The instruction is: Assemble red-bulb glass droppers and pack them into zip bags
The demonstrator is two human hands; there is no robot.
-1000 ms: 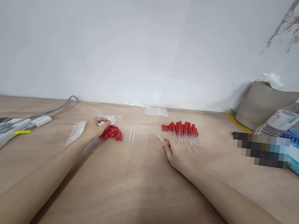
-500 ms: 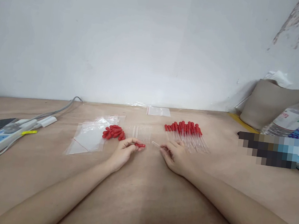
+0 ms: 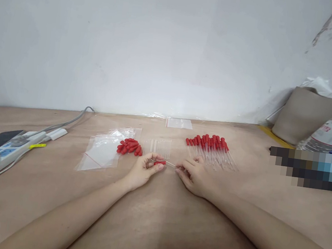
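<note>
Between the thumb and fingers of my left hand [image 3: 144,170] is a red rubber dropper bulb [image 3: 160,163], its mouth facing right. My right hand [image 3: 192,175] pinches a thin clear glass dropper tube [image 3: 171,164], whose left end meets the bulb's mouth; how far it goes in I cannot tell. Beyond my left hand lie a heap of loose red bulbs [image 3: 129,146] and a row of bare clear tubes [image 3: 161,147]. Behind my right hand, several droppers with red bulbs on clear tubes [image 3: 212,147] lie side by side.
Clear zip bags [image 3: 101,154] lie left of the bulbs, and another small bag [image 3: 180,123] is by the wall. A power strip [image 3: 6,154] with cables and a dark phone [image 3: 5,139] occupy the left. At right stand a plastic bottle [image 3: 328,133] and a grey-brown container [image 3: 295,115].
The bulb and the tube were apart and are now touching end to end. My hands have come closer together. The whole view has shifted slightly.
</note>
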